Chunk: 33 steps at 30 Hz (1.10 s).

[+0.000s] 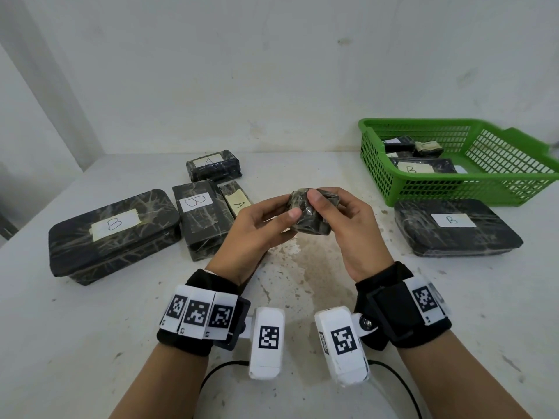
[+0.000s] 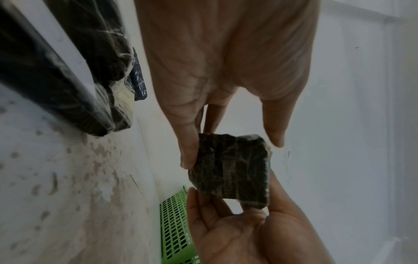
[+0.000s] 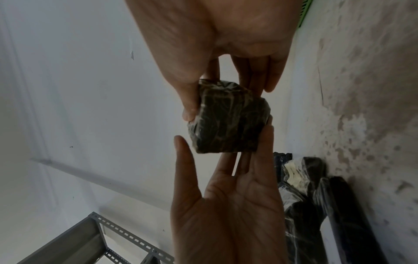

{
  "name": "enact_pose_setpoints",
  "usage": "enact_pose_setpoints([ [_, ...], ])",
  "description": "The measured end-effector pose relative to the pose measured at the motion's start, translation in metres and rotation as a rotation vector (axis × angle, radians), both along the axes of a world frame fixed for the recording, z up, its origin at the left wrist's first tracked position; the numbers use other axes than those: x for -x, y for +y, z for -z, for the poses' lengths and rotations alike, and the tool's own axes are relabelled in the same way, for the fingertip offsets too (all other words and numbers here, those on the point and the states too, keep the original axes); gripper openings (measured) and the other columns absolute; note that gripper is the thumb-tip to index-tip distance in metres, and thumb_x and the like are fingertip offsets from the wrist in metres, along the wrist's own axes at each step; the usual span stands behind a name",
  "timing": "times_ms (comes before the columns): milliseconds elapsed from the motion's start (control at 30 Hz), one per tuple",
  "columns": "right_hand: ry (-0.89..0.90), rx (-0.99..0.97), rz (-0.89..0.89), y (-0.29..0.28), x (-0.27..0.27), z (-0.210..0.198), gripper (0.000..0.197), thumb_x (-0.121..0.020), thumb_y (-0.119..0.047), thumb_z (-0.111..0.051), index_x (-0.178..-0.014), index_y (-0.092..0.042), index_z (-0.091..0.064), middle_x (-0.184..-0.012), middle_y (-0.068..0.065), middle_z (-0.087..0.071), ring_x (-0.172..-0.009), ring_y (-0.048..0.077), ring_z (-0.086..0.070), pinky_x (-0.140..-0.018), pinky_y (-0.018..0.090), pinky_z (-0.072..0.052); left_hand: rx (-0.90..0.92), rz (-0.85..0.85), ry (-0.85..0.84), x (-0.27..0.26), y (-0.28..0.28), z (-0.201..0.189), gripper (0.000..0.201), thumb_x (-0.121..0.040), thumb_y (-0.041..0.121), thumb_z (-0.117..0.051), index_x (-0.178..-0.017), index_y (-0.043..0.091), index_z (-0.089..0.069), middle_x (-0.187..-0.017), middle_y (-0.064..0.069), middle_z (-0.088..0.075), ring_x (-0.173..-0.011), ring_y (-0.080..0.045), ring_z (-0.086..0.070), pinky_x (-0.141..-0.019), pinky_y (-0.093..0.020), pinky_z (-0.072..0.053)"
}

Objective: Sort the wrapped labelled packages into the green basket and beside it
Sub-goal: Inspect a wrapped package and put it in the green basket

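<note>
Both hands hold a small dark wrapped package [image 1: 311, 220] above the middle of the table; no label on it faces any view. My left hand [image 1: 298, 216] has its thumb on the near face and its fingers behind. My right hand [image 1: 325, 201] pinches the top from the right. In the left wrist view my left hand [image 2: 233, 151] brackets the package [image 2: 230, 171] between forefinger and thumb. In the right wrist view my right hand [image 3: 228, 100] presses its thumb on the package [image 3: 228, 125]. The green basket [image 1: 453, 189] stands at the far right, with several packages inside.
A large package labelled B [image 1: 453, 226] lies just in front of the basket. To the left lie a large B package [image 1: 112, 234], a medium B package [image 1: 199, 213] and two A packages [image 1: 239, 201] [image 1: 213, 169]. A white wall backs the stained table [image 1: 302, 267].
</note>
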State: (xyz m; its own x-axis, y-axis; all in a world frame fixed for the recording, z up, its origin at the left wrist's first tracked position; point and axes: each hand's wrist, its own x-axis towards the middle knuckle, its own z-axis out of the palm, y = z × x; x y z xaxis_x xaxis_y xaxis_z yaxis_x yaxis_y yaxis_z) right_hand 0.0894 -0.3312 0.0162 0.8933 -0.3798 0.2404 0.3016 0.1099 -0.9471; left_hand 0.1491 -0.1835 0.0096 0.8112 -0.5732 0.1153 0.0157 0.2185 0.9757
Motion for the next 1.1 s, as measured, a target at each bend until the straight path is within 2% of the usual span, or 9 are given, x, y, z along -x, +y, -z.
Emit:
enact_pose_setpoints([
  [133,0.023,0.004,-0.096,-0.0042,-0.0001,-0.0012,0.035,-0.079,-0.033,-0.067,-0.106,-0.011,-0.070,-0.102,0.003,-0.073,-0.100,0.015,-0.068,-0.083,0.027,-0.055,0.027,-0.005,0.016,-0.0015,0.0011,-0.0002,0.048,-0.084,0.027,-0.063,-0.126,0.004,-0.062,-0.117,-0.016,-0.070,-0.114,-0.030,-0.066,-0.095,-0.035,-0.055],
  [233,0.026,0.054,-0.139,-0.0052,-0.0001,-0.0013,0.042,-0.080,-0.028,-0.068,-0.117,-0.008,-0.066,-0.113,0.007,-0.071,-0.106,0.015,-0.066,-0.084,0.024,-0.054,0.045,0.007,0.036,-0.0023,0.0030,-0.0003,0.046,-0.086,0.027,-0.060,-0.125,0.001,-0.062,-0.119,-0.018,-0.069,-0.115,-0.032,-0.065,-0.096,-0.035,-0.054],
  [367,0.007,0.059,-0.098,-0.0020,0.0001,0.0004,0.042,-0.079,-0.027,-0.068,-0.115,-0.005,-0.066,-0.109,0.008,-0.071,-0.101,0.012,-0.067,-0.081,0.021,-0.053,0.036,0.036,0.029,-0.0027,0.0049,-0.0023,0.043,-0.086,0.027,-0.060,-0.123,0.005,-0.063,-0.119,-0.015,-0.070,-0.116,-0.029,-0.065,-0.097,-0.034,-0.053],
  [500,0.012,0.053,-0.127,-0.0036,-0.0002,0.0007,0.041,-0.083,-0.027,-0.070,-0.118,-0.008,-0.065,-0.115,0.009,-0.071,-0.109,0.017,-0.066,-0.087,0.026,-0.053,0.036,0.024,0.030,-0.0037,0.0060,-0.0035,0.039,-0.085,0.025,-0.062,-0.118,0.006,-0.066,-0.116,-0.016,-0.071,-0.112,-0.030,-0.066,-0.090,-0.030,-0.055],
  [633,0.011,0.034,-0.220,-0.0073,-0.0004,0.0005,0.044,-0.080,-0.015,-0.075,-0.122,-0.013,-0.062,-0.120,0.010,-0.069,-0.115,0.021,-0.064,-0.095,0.032,-0.053,0.050,0.012,0.043,-0.0035,0.0052,-0.0030,0.043,-0.086,0.027,-0.061,-0.120,0.002,-0.064,-0.119,-0.020,-0.068,-0.112,-0.031,-0.065,-0.093,-0.033,-0.055],
  [800,0.002,0.066,-0.209,-0.0078,0.0003,0.0005,0.049,-0.075,-0.010,-0.080,-0.120,-0.014,-0.064,-0.116,0.009,-0.070,-0.110,0.019,-0.066,-0.088,0.031,-0.055,0.037,0.048,0.019,-0.0035,0.0071,-0.0040,0.051,-0.085,0.035,-0.066,-0.125,0.003,-0.063,-0.121,-0.016,-0.069,-0.116,-0.030,-0.064,-0.101,-0.038,-0.051],
  [900,-0.001,0.061,-0.207,-0.0068,-0.0002,0.0023,0.047,-0.076,-0.013,-0.076,-0.122,-0.016,-0.064,-0.119,0.010,-0.069,-0.114,0.022,-0.065,-0.092,0.033,-0.055,0.027,0.024,0.014,-0.0038,0.0080,-0.0053,0.044,-0.087,0.028,-0.060,-0.122,0.001,-0.063,-0.116,-0.016,-0.071,-0.112,-0.028,-0.067,-0.096,-0.035,-0.054],
  [967,0.004,0.054,-0.212,-0.0061,-0.0001,0.0018,0.044,-0.078,-0.016,-0.077,-0.120,-0.018,-0.064,-0.119,0.009,-0.069,-0.114,0.020,-0.065,-0.090,0.030,-0.054,0.031,0.020,0.027,-0.0040,0.0075,-0.0047,0.043,-0.086,0.027,-0.060,-0.120,-0.001,-0.063,-0.115,-0.019,-0.070,-0.109,-0.028,-0.067,-0.093,-0.033,-0.055],
  [1100,-0.019,0.068,-0.200,-0.0048,0.0011,-0.0005,0.040,-0.076,-0.018,-0.074,-0.115,-0.016,-0.065,-0.114,0.007,-0.070,-0.107,0.016,-0.066,-0.084,0.025,-0.054,0.056,0.014,0.055,-0.0044,0.0064,-0.0030,0.050,-0.085,0.026,-0.066,-0.126,-0.001,-0.060,-0.123,-0.021,-0.066,-0.117,-0.033,-0.063,-0.102,-0.043,-0.050],
])
